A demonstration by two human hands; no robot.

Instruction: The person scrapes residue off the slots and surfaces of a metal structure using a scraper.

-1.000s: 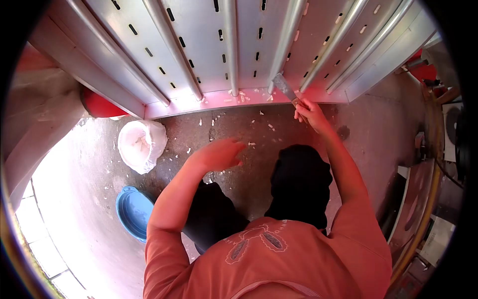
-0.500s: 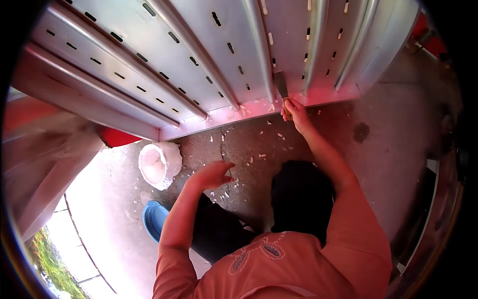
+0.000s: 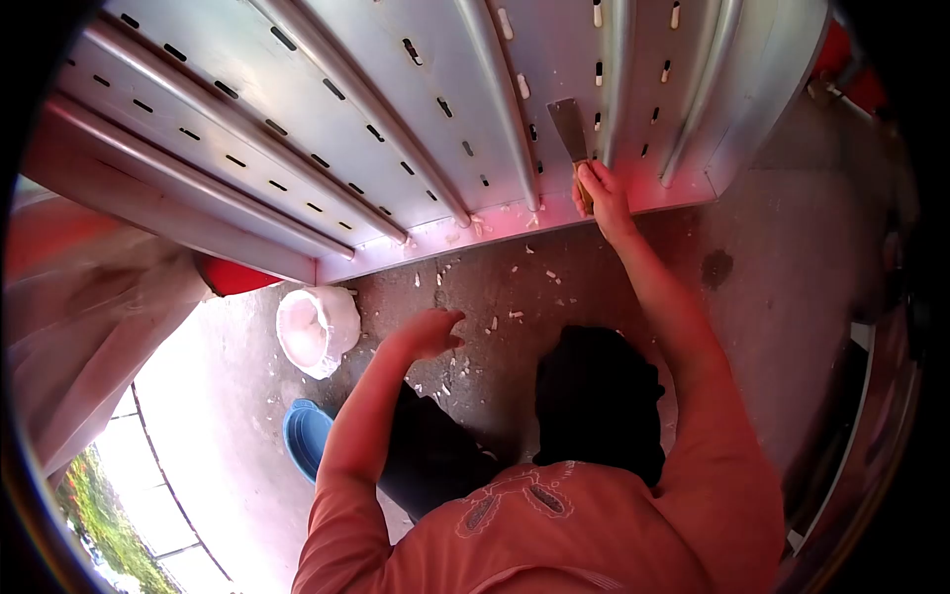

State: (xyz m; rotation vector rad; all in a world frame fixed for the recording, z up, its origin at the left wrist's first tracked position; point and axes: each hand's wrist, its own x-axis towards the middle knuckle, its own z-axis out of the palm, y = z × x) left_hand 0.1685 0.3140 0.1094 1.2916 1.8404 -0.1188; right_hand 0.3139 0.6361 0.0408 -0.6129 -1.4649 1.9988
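My right hand is closed around the handle of a putty knife. Its flat blade points up over a slotted metal panel, between two ribs near the panel's lower edge; I cannot tell whether it touches. White plugs fill or stick out of several slots, while other slots look dark. My left hand hangs in the air above the floor, over my knee, with its fingers apart and nothing in it. White scraps lie along the panel's bottom lip.
On the floor at left stands a white bucket with a light lining. A blue basin sits nearer, partly behind my left arm. More white bits are scattered over the concrete floor. A red part shows below the panel's left end.
My right hand has moved up and slightly right with the putty knife, further over the panel. My left hand has risen a little.
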